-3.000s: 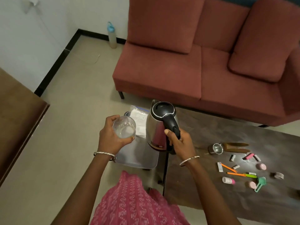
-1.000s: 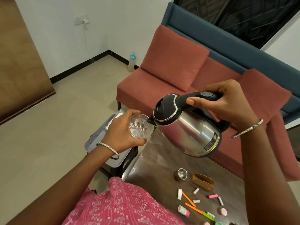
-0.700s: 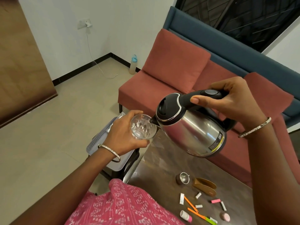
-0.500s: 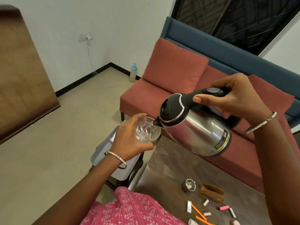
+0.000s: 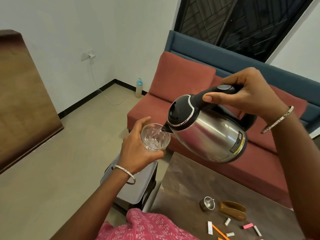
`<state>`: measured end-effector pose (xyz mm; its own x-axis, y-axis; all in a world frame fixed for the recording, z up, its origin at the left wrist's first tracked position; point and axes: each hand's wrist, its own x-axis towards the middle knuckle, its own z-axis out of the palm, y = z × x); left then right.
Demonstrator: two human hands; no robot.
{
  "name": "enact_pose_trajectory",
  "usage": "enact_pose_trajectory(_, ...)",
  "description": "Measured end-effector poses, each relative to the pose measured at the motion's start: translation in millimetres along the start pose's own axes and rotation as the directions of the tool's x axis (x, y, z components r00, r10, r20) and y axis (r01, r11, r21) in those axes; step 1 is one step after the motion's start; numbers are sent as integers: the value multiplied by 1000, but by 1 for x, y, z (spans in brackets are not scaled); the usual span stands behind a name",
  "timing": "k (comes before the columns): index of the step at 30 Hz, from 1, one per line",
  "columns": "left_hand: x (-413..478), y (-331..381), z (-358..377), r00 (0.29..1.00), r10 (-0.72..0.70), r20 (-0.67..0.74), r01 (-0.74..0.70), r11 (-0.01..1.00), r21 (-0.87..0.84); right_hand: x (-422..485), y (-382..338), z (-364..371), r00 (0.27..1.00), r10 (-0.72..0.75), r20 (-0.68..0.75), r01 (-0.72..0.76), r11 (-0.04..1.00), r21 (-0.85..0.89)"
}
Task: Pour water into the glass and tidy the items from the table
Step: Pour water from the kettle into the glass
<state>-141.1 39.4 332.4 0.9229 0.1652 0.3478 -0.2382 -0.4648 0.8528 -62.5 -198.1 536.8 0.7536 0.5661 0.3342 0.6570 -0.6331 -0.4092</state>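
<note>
Pouring step: right hand point(image 5: 249, 94) grips tilted kettle point(image 5: 207, 134), spout over glass point(image 5: 155, 138) clasped in left hand point(image 5: 136, 151). Next, probably: level kettle before overflow.

White walls point(image 5: 69, 23), beige floor point(image 5: 52, 161), red sofa point(image 5: 181, 78), dark grilled window point(image 5: 242, 19), wooden panel point(image 5: 20, 101)

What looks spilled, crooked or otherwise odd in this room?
No spill shows. The steel kettle, gripped by the right hand, tilts deliberately, spout over the glass in the left hand. Only oddity: small items lie scattered on the dark table.
</note>
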Motion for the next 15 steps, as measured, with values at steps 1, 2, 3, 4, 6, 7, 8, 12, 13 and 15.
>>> enact_pose_trajectory(1,0,-1,-1,1000,-9,-6,9,1000,-9,0,-1,0,1000,1,-4,-1,1000,6)
enact_pose_trajectory(2,-1,-1,-2,1000,-17,-12,17,1000,-18,0,-3,1,1000,3,-6,-3,1000,6)
enact_pose_trajectory(3,-1,-1,-3,1000,-24,-16,24,999,-26,0,-4,1,1000,5,-6,-5,1000,2)
enact_pose_trajectory(4,-2,-1,-4,999,-31,-17,31,999,-31,0,-6,2,1000,7,-3,-7,1000,-5)
enact_pose_trajectory(6,-3,-2,-5,999,-41,-15,40,999,-34,0,-8,2,1000,4,1,-4,1000,-21)
enact_pose_trajectory(7,-3,-2,-6,999,-41,-13,41,999,-33,1,-9,3,1000,3,-1,-3,1000,-26)
enact_pose_trajectory(8,-3,-2,-7,999,-41,-13,40,999,-30,1,-10,3,1000,3,-4,-3,1000,-28)
enact_pose_trajectory(12,-4,-2,-10,999,-39,-18,38,999,-22,2,-12,4,1000,-2,-6,2,1000,-29)
enact_pose_trajectory(13,-5,-2,-11,999,-40,-15,39,999,-24,2,-13,4,1000,-3,-6,3,1000,-28)
enact_pose_trajectory(15,-6,-1,-11,999,-41,-11,41,999,-28,3,-14,4,1000,-7,-3,6,1000,-22)
